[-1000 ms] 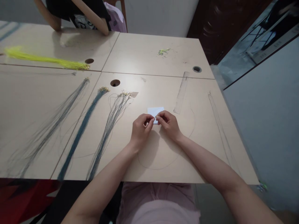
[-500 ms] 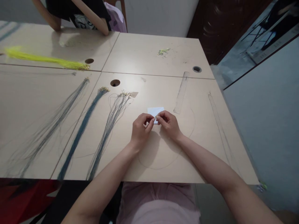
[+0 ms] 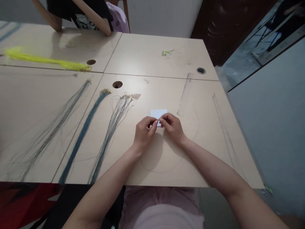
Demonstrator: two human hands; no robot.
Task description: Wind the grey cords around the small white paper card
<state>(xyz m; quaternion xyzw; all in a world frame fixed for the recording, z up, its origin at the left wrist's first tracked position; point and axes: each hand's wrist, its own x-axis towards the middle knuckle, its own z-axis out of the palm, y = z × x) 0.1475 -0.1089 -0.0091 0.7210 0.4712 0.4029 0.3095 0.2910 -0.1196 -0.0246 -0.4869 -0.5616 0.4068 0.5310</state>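
My left hand [image 3: 145, 131] and my right hand [image 3: 173, 127] meet fingertip to fingertip above a small white paper pad [image 3: 158, 113]. Both are closed in a pinch at the end of a thin cord; the tiny piece between the fingertips is mostly hidden. The grey cord [image 3: 164, 172] lies in a wide loop on the table, passing beneath my forearms. Left of my hands is a bundle of grey-blue cords [image 3: 109, 133] with gold-coloured metal ends, beside a denser blue bundle [image 3: 82, 136].
A clear ruler [image 3: 185, 94] lies beyond my right hand, and a doubled cord [image 3: 222, 127] lies farther right. Another grey bundle [image 3: 64, 117] and a bright yellow bundle [image 3: 47, 60] are at left. Small scraps [image 3: 166, 53] lie at the back. Across the table a person's arms [image 3: 95, 17] rest.
My fingertips have shifted only slightly, still pinched together over the white pad. The cord loop has moved a little near my left wrist.
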